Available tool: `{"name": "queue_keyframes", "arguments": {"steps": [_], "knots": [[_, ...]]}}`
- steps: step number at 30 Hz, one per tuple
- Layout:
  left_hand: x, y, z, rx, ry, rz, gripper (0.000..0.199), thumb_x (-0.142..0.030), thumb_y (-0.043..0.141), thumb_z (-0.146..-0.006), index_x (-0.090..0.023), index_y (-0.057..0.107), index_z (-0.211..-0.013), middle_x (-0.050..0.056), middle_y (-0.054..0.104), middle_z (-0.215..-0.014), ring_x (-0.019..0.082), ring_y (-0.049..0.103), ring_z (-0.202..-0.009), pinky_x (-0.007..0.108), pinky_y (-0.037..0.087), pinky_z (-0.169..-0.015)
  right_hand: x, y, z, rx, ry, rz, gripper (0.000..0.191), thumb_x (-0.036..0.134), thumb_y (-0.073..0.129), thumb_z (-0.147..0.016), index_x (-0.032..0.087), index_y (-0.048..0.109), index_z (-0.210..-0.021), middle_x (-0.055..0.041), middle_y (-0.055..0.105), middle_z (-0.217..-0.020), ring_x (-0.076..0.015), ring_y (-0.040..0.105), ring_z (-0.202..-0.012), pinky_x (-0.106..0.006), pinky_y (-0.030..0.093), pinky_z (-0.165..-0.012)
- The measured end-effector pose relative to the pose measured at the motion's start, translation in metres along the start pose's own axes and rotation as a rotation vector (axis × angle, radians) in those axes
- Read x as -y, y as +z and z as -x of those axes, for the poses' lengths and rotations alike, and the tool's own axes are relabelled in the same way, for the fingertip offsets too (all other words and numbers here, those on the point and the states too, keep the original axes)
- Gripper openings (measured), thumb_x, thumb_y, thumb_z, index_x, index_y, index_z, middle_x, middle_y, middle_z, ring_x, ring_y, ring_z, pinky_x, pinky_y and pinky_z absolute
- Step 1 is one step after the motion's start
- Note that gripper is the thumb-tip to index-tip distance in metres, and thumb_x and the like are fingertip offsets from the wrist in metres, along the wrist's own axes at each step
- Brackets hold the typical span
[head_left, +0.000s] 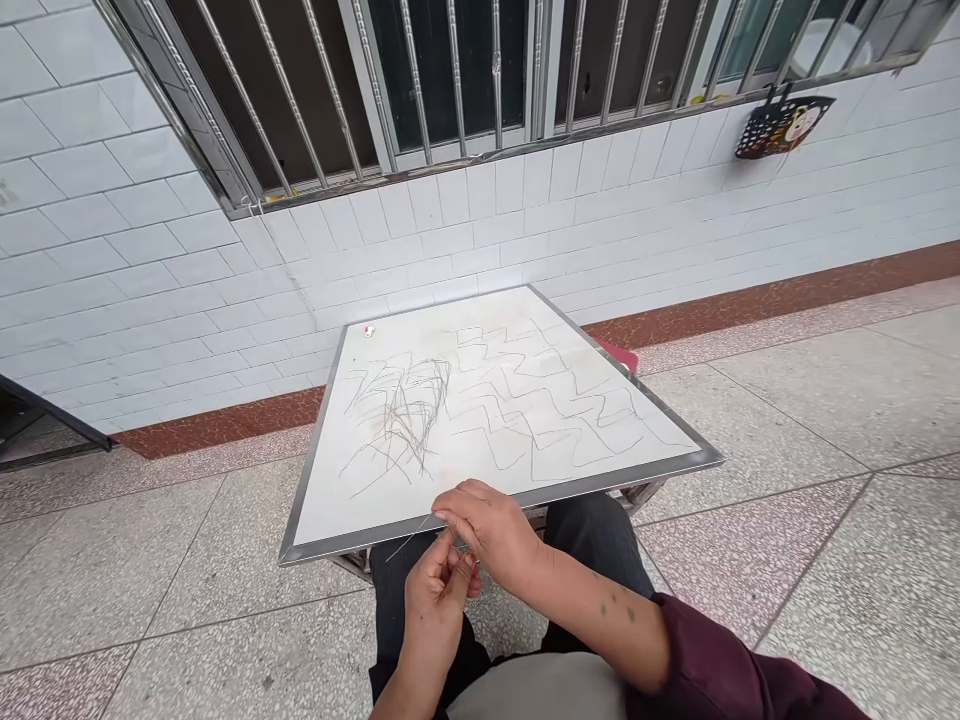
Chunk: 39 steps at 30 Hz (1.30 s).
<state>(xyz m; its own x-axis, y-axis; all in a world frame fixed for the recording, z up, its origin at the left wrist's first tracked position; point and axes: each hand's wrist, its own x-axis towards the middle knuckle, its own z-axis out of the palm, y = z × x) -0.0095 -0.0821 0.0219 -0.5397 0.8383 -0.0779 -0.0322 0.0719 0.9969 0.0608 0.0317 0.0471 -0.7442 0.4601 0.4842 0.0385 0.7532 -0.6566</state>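
Note:
Both hands meet at the near edge of a white table [465,500]. My left hand [437,590] is closed, thumb against fingers, on a thin wire [405,541] whose end sticks out to the left. My right hand [487,525] lies just above it, fingers pinched on the same wire. On the table's left half is a tangled pile of thin dark wires [409,410]. Several bent, zigzag wires [532,400] are spread over the right half.
A small white and red item [369,331] lies at the table's far left corner. Behind stands a tiled wall [420,240] with a barred window. A dotted bag [780,125] hangs at right. Something red [619,355] shows beyond the table's right edge.

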Motion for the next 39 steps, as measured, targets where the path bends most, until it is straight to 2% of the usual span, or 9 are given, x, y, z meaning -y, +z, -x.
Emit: {"name": "queue_keyframes", "arguments": {"steps": [5,8,10,12,14,16,20,31,39], "knots": [[0.007,-0.008,-0.005,-0.056,-0.023,0.046,0.047,-0.050,0.072,-0.074,-0.019,0.072,-0.109,-0.003,0.053,-0.063,0.015,0.054,-0.058,0.028,0.048,-0.057,0.005,-0.011,0.006,-0.048,0.005,-0.074,0.023,0.031,0.049,-0.096,0.023,0.065,-0.111,-0.0087,0.067,-0.096,-0.0203,0.062,-0.083,-0.032,0.050,-0.071],[0.006,-0.018,-0.009,-0.137,-0.027,0.103,0.058,-0.048,0.074,-0.074,-0.021,0.065,-0.125,-0.004,0.052,-0.064,0.014,0.054,-0.060,0.027,0.049,-0.061,0.006,-0.016,0.018,0.107,0.041,-0.254,0.022,0.033,0.049,-0.097,0.024,0.068,-0.093,-0.0033,0.068,-0.083,-0.0165,0.063,-0.074,-0.028,0.048,-0.068],[0.002,-0.022,-0.009,-0.184,-0.021,0.135,0.065,-0.046,0.074,-0.075,-0.021,0.059,-0.132,-0.006,0.050,-0.063,0.012,0.053,-0.060,0.026,0.049,-0.063,0.001,-0.012,0.028,0.258,0.171,-0.412,0.027,0.036,0.051,-0.095,0.022,0.066,-0.078,0.0001,0.065,-0.071,-0.0128,0.059,-0.060,-0.024,0.046,-0.058],[-0.002,-0.023,-0.008,-0.209,-0.030,0.152,0.069,-0.044,0.075,-0.075,-0.020,0.054,-0.137,-0.007,0.049,-0.062,0.011,0.052,-0.060,0.025,0.048,-0.065,-0.008,-0.003,0.038,0.313,0.366,-0.553,0.028,0.040,0.055,-0.092,0.020,0.063,-0.073,0.0019,0.061,-0.065,-0.0098,0.053,-0.050,-0.021,0.040,-0.047],[-0.003,-0.020,-0.006,-0.204,-0.046,0.154,0.074,-0.043,0.076,-0.074,-0.020,0.050,-0.140,-0.007,0.050,-0.063,0.011,0.053,-0.060,0.024,0.049,-0.064,-0.019,0.005,0.045,0.234,0.525,-0.696,0.025,0.045,0.062,-0.086,0.021,0.062,-0.080,0.0029,0.059,-0.067,-0.0088,0.050,-0.049,-0.019,0.036,-0.043],[-0.002,-0.016,-0.005,-0.170,-0.060,0.150,0.076,-0.043,0.076,-0.074,-0.021,0.048,-0.141,-0.007,0.052,-0.064,0.011,0.054,-0.060,0.025,0.049,-0.063,-0.028,0.011,0.047,0.127,0.599,-0.848,0.031,0.049,0.069,-0.079,0.021,0.061,-0.091,0.0032,0.058,-0.073,-0.0085,0.051,-0.053,-0.019,0.038,-0.043],[0.003,-0.007,-0.005,-0.098,-0.081,0.149,0.075,-0.043,0.076,-0.074,-0.021,0.050,-0.140,-0.006,0.053,-0.063,0.012,0.055,-0.059,0.025,0.049,-0.061,-0.035,0.012,0.045,0.037,0.616,-1.038,0.040,0.053,0.071,-0.076,0.018,0.062,-0.094,0.0024,0.059,-0.074,-0.0088,0.055,-0.058,-0.020,0.042,-0.049],[0.003,0.000,-0.007,-0.058,-0.099,0.127,0.072,-0.045,0.070,-0.080,-0.020,0.046,-0.143,-0.004,0.056,-0.069,0.012,0.056,-0.063,0.025,0.048,-0.062,-0.034,0.011,0.046,0.015,0.709,-1.199,0.039,0.048,0.080,-0.070,0.015,0.066,-0.085,0.0007,0.067,-0.068,-0.0094,0.061,-0.061,-0.021,0.046,-0.057],[0.011,0.006,-0.032,-0.035,-0.078,0.069,0.069,-0.047,0.070,-0.078,-0.018,0.051,-0.138,-0.003,0.059,-0.069,0.013,0.057,-0.063,0.026,0.048,-0.061,-0.045,0.013,0.048,-0.122,0.767,-1.277,0.039,0.048,0.079,-0.072,0.014,0.067,-0.086,-0.0031,0.069,-0.078,-0.0093,0.062,-0.067,-0.020,0.049,-0.060]]}}
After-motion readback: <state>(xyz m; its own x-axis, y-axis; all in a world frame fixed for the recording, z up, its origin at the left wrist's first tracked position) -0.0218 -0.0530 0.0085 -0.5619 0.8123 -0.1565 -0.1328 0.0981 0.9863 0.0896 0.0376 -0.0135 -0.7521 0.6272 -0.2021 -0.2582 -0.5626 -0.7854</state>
